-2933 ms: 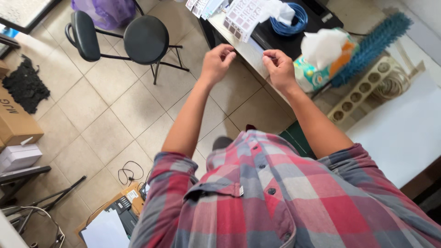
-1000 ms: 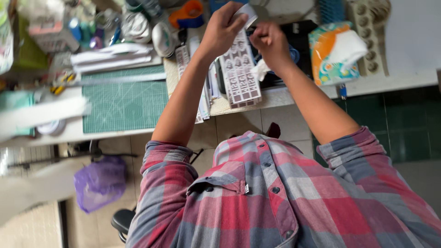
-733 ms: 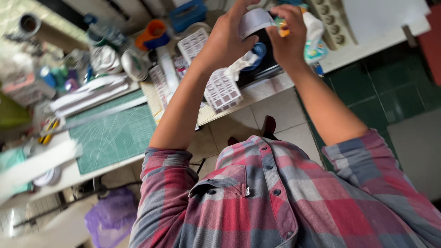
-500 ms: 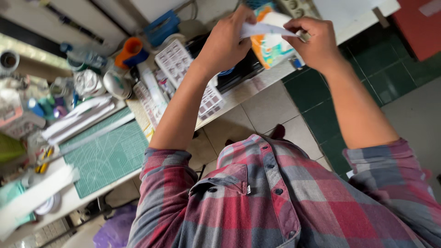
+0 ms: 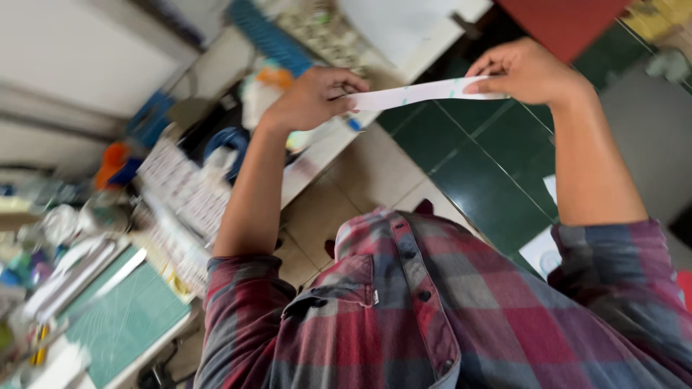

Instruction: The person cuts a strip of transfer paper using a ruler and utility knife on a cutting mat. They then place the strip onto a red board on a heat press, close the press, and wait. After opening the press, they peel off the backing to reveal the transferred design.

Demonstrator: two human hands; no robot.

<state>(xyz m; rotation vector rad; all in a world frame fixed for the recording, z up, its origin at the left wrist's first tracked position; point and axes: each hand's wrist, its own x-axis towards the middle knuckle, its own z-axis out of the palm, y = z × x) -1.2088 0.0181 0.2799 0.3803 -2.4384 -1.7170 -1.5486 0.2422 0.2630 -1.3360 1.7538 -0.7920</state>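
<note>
A long white paper strip (image 5: 418, 92) with small coloured marks stretches between both hands in front of my chest. My left hand (image 5: 310, 97) pinches its left end. My right hand (image 5: 530, 72) pinches the right end, over the dark green tiled floor (image 5: 468, 166). My plaid shirt (image 5: 432, 310) fills the lower part of the view.
A cluttered white worktable (image 5: 317, 155) runs along the left: a green cutting mat (image 5: 126, 317), printed sticker sheets (image 5: 184, 191), a blue cable coil (image 5: 223, 140), a blue brush (image 5: 267, 36), tissue pack (image 5: 267, 90). A red panel (image 5: 562, 21) stands at the top right.
The view has swung right, away from the table. My hands have pulled apart, stretching the white strip out between them over the green floor.
</note>
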